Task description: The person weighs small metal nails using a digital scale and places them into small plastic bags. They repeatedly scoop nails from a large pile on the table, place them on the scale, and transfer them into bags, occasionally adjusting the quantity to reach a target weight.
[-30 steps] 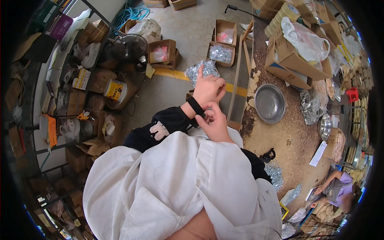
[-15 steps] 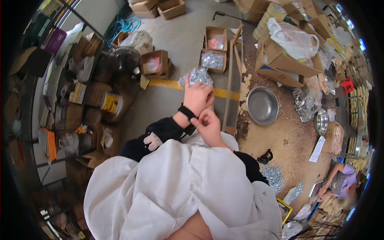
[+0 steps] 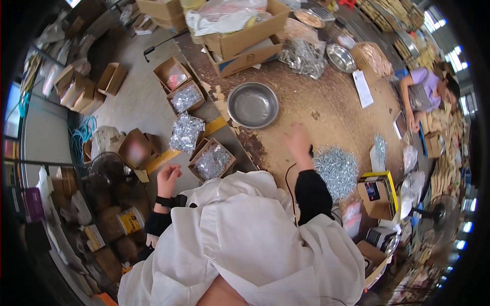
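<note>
My left hand (image 3: 168,179) hangs over the left side with its fingers loosely curled, and nothing shows in them. A black band (image 3: 170,201) is around that wrist. Over the brown worktable (image 3: 326,120), my right hand (image 3: 298,141) is smeared by motion, so its fingers cannot be made out. Something small and black sits at its wrist. The pile of small silvery metal pieces (image 3: 335,172), screw-like, lies just right of that wrist. A round steel bowl (image 3: 252,105) stands beyond my right hand. A thin dark cord (image 3: 289,186) runs down by my right forearm.
Cardboard boxes with bagged metal pieces (image 3: 212,161) stand left of the table. A large carton (image 3: 245,38) sits at its far edge, near a smaller steel bowl (image 3: 341,57). A yellow-edged box (image 3: 377,196) is at right. Another person (image 3: 423,92) sits at the far right.
My hands were together at the left wrist's band; now they are apart, the left lower at left, the right over the table. The view has swung right, bringing the metal pile further in.
</note>
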A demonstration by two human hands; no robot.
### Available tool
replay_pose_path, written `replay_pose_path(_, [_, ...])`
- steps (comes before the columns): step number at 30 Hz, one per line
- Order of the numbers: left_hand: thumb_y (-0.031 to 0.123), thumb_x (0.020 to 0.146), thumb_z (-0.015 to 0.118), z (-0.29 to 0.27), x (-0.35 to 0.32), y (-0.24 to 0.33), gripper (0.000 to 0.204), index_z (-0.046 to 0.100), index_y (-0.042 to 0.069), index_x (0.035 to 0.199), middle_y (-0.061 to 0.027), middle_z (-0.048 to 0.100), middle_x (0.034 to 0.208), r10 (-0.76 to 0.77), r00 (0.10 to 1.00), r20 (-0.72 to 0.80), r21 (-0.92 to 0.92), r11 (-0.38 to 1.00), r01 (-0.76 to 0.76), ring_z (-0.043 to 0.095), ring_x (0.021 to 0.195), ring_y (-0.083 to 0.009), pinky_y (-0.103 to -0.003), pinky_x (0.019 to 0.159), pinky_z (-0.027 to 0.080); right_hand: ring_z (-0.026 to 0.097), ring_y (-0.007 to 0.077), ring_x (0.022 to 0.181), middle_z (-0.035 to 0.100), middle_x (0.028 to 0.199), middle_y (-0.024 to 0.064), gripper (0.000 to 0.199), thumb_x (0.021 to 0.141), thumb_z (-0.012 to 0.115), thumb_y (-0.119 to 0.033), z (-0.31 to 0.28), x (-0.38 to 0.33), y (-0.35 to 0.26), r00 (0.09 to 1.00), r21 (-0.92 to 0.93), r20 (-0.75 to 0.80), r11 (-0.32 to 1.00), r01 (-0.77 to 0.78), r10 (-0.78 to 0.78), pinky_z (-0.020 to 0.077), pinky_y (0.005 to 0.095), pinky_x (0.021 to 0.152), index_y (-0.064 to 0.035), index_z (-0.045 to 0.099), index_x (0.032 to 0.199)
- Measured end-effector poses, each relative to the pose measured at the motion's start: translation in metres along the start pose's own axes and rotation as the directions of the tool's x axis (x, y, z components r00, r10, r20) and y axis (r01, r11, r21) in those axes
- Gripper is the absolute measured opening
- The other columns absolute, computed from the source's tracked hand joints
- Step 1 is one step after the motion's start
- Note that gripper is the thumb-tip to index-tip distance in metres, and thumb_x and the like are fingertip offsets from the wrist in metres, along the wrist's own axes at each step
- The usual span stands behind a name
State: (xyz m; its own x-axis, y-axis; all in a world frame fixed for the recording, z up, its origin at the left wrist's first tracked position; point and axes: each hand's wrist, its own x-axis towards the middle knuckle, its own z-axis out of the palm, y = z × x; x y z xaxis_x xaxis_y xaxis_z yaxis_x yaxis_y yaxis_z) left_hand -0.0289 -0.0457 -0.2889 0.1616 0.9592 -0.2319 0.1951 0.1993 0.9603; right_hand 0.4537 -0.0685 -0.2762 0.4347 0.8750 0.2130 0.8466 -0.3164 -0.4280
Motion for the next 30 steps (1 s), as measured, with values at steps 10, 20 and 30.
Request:
replay_pose_path(10, [0.007,0.087,0.064,0.065,0.01,0.073,0.014,0.068,0.001,0.1,-0.0093,0.068,0.08,0.267,0.937,0.225,0.415,0.844,-0.34,0.064,0.072,-0.0158,-0.03,0.065,0.049,0.065,0.036,0.095,0.068,0.09,0.0187,0.041,0.064,0.078,-0.037,-0.007,-0.012,0.107,0.822,-0.211,0.481,0.95,-0.229,0.305,0.0516,0.0444,0.084,-0.004,0.071,0.087])
replay_pose_path(20, [0.009,0.091,0.065,0.084,0.02,0.107,0.021,0.065,0.001,0.11,-0.0061,0.068,0.097,0.182,0.84,0.511,-0.017,0.979,-0.202,0.063,0.091,-0.0136,-0.029,0.081,0.05,0.06,0.0329,0.077,0.058,0.079,0.0141,0.016,0.068,0.068,-0.004,-0.107,-0.057,-0.087,0.981,0.53,0.024,0.835,0.149,-0.191,0.049,0.0346,0.072,0.0023,0.058,0.078])
replay_pose_path(30, [0.003,0.072,0.083,0.128,-0.044,0.166,0.072,0.042,0.008,0.131,-0.0028,0.05,0.123,0.167,0.139,0.976,-0.204,0.922,0.328,0.048,0.121,-0.0128,-0.031,0.099,0.043,0.056,0.0201,0.084,0.055,0.089,0.0123,0.034,0.096,0.059,-0.034,-0.104,-0.189,-0.229,0.825,0.84,-0.452,0.473,0.266,0.338,0.0475,0.0353,0.083,-0.0018,0.052,0.085])
